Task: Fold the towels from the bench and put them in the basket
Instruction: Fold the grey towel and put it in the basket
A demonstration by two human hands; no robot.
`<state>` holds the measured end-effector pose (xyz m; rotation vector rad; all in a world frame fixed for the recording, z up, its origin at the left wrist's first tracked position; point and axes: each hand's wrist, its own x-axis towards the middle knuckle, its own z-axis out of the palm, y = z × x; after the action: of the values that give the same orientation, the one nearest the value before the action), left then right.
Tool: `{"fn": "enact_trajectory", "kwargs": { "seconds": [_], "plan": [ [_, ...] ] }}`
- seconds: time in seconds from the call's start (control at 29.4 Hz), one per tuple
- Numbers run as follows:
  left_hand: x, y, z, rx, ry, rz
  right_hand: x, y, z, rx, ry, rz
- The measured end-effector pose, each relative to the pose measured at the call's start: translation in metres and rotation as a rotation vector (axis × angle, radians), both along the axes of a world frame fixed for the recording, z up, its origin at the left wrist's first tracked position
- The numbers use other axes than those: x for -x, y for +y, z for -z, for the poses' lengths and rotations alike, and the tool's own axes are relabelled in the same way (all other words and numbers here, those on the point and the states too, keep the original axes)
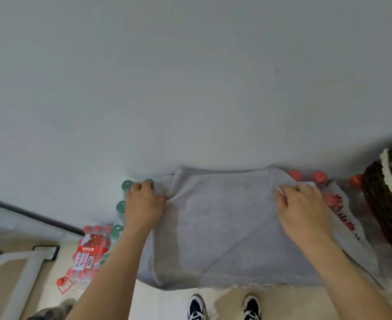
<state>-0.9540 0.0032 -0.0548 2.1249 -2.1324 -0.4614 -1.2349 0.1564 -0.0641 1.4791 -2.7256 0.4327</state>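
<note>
red-cap pack: down on the floor, well off to the left of the towel, shrink-wrapped, red label on top
green-cap bottles: just beside the towel's left edge, a few caps peeking out past the knuckles
left hand: on the towel's far-left corner, grip clenched on the fabric, fingers curled in
towel: grey, spread out mostly flat, diagonal crease running across, near edge hanging down; no way to tell what's underneath
shoes: right below the towel's near edge, dark with white bits, on pale floor
right hand: on the towel's far-right corner, grip pinching the cloth, something small and white at the fingertips, can't tell what
red-cap bottles: just past the towel's far-right corner, under clear wrap with red lettering
basket: right of the towel, dark brown woven with a cream band, partly cut off by the frame
</note>
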Motion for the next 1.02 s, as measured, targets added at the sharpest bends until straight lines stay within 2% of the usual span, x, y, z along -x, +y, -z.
{"fn": "enact_trajectory", "kwargs": {
  "seconds": [0.14,0.24,0.31,0.37,0.58,0.71,0.82,0.88,0.95,1.02],
  "plan": [
    [0.003,0.003,0.002,-0.029,0.147,0.071,-0.002,-0.009,0.0,0.146,0.01,0.075],
    [-0.005,0.006,-0.001,0.002,0.273,0.032,0.006,-0.015,-0.006,0.227,0.067,0.141],
    [-0.01,0.003,-0.006,-0.006,0.458,-0.028,0.022,-0.023,-0.01,0.193,0.011,0.22],
    [-0.01,0.001,-0.013,-0.034,0.568,-0.11,0.041,-0.029,-0.013,0.151,-0.002,0.241],
    [-0.004,-0.002,-0.016,-0.127,0.744,-0.174,0.091,-0.034,-0.02,-0.017,0.255,0.161],
    [0.003,-0.002,-0.014,-0.221,0.928,-0.239,0.093,-0.031,-0.02,0.002,0.369,0.121],
    [0.009,-0.002,-0.016,-0.213,0.877,-0.201,0.07,-0.028,-0.01,0.05,0.178,-0.013],
    [0.014,0.001,-0.021,-0.235,0.804,-0.121,0.06,-0.027,-0.002,-0.039,-0.001,-0.012],
    [0.012,0.004,-0.021,-0.312,0.724,-0.035,0.052,-0.03,-0.002,-0.084,-0.032,0.0],
    [0.002,0.007,-0.017,-0.282,0.57,0.086,0.027,-0.043,-0.011,0.003,-0.1,-0.091]
  ]
}}
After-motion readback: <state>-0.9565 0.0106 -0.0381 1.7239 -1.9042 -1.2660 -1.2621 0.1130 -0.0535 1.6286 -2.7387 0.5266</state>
